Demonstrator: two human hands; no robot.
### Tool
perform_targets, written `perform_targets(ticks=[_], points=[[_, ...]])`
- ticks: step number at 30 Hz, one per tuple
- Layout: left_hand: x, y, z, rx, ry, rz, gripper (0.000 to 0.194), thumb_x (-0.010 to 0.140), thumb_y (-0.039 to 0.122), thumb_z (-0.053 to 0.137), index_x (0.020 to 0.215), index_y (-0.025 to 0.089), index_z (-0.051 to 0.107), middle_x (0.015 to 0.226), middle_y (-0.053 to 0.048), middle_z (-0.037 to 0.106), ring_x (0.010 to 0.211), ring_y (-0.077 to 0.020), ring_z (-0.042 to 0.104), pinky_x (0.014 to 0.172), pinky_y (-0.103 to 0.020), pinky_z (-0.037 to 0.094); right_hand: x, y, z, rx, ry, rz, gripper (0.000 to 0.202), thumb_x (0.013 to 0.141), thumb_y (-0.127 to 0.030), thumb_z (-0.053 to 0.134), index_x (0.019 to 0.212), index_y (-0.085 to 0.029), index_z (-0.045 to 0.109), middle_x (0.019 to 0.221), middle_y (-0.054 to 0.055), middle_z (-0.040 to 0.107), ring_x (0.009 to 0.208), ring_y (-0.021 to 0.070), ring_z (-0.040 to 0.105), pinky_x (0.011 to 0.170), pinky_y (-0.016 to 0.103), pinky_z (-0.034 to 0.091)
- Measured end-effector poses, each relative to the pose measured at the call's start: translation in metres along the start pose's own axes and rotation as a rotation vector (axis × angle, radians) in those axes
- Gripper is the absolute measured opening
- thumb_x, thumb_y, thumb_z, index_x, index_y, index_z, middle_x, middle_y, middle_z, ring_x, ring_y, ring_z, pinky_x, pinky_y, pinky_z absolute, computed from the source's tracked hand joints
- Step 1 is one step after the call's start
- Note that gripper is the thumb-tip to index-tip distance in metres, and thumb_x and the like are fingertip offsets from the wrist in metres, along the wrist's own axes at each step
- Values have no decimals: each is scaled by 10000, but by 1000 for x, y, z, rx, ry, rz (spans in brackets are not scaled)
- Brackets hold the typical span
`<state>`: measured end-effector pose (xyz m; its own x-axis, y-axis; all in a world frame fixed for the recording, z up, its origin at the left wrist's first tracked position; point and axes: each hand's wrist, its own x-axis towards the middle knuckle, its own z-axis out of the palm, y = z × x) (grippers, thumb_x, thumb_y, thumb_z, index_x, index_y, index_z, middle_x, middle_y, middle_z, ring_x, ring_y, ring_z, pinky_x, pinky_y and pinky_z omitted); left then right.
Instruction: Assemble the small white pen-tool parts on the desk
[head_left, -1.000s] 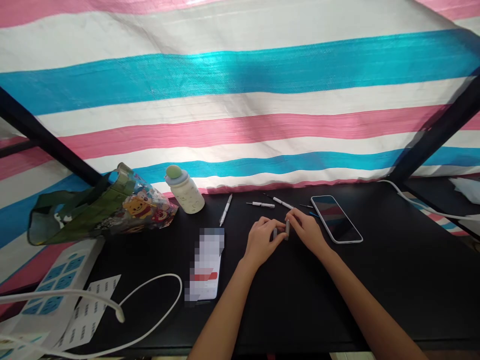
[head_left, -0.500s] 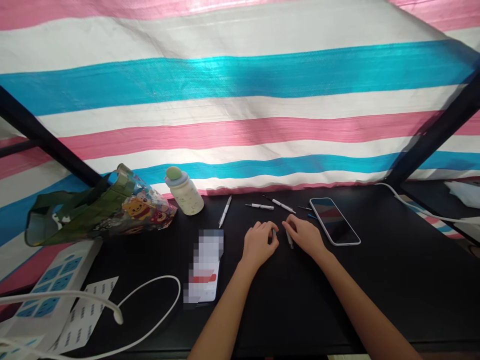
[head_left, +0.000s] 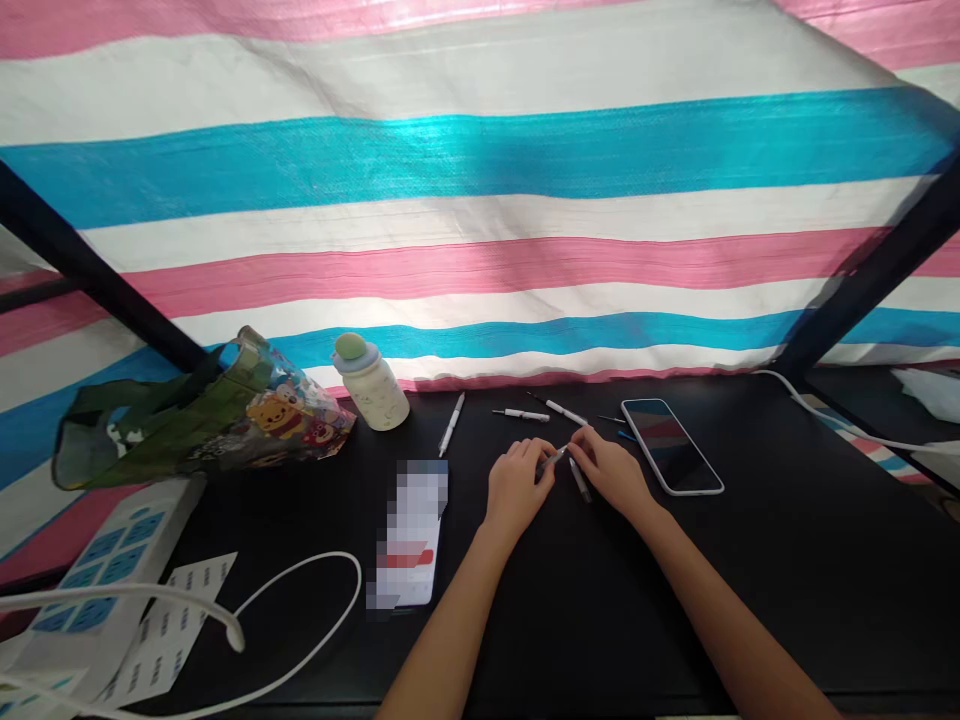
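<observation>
My left hand [head_left: 519, 485] is closed around a slim grey-white pen part [head_left: 556, 457], which points to the right. The fingertips of my right hand [head_left: 609, 470] pinch together at the tip of that part; exactly what they grip is too small to make out. Below my right fingertips another pen piece [head_left: 580, 482], a grey barrel, lies on the black table. Beyond my hands lie a white pen with a thin dark end [head_left: 522, 415] and a similar white pen [head_left: 565, 411]. One more white pen [head_left: 451, 425] rests farther left.
A phone with a lit screen [head_left: 412, 550] lies left of my forearm, and a white-edged phone [head_left: 671, 447] lies to the right. A bottle [head_left: 371, 385], a green bag [head_left: 202, 420], a power strip [head_left: 112, 570] and a white cable [head_left: 358, 575] occupy the left side.
The pen part in my left hand now shows its tip toward the right. My right fingers have left the barrel on the table and come to that tip.
</observation>
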<state>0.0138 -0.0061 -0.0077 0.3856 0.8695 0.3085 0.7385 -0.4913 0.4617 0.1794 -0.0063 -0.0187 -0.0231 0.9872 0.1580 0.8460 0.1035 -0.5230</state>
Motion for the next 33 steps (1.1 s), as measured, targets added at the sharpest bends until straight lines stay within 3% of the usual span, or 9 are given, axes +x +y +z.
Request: perform_targets(ticks=[7,14,19,25,33], points=[[1,0,-4,-131,60,29,184,906,228,368,995,231,528,904,1,581,879,-146,514,758,-255,400,0,-2,-3,188,-10,-93,247,893,-399,337,840,-231,510,625,-15,586,608,160,569,578,243,360],[0,-3,-4,-215,-10,-35,247,930,259,286,1020,233,515,787,24,561,741,-113,534,682,-217,390,0,-1,-1,404,-79,-173,234,892,-401,348,826,-219,479,594,-24,555,580,145,549,594,242,400],[-1,-4,-5,-181,-12,-77,284,939,285,253,975,235,530,707,39,539,667,-106,514,621,-208,356,-2,-4,-2,354,-109,-169,214,895,-388,354,891,-227,494,602,-33,570,570,138,552,595,237,391],[0,1,-6,-138,-6,-35,309,938,298,267,933,237,569,656,31,520,695,-120,515,638,-209,360,0,-1,-2,256,-89,-115,335,894,-423,337,675,-206,470,583,-25,575,556,128,532,582,228,349],[0,-1,-8,-127,78,-63,296,936,276,296,887,237,585,646,30,536,710,-119,508,631,-206,359,2,1,0,269,-134,-151,423,899,-410,321,597,-190,519,565,-10,567,557,124,532,581,227,351]])
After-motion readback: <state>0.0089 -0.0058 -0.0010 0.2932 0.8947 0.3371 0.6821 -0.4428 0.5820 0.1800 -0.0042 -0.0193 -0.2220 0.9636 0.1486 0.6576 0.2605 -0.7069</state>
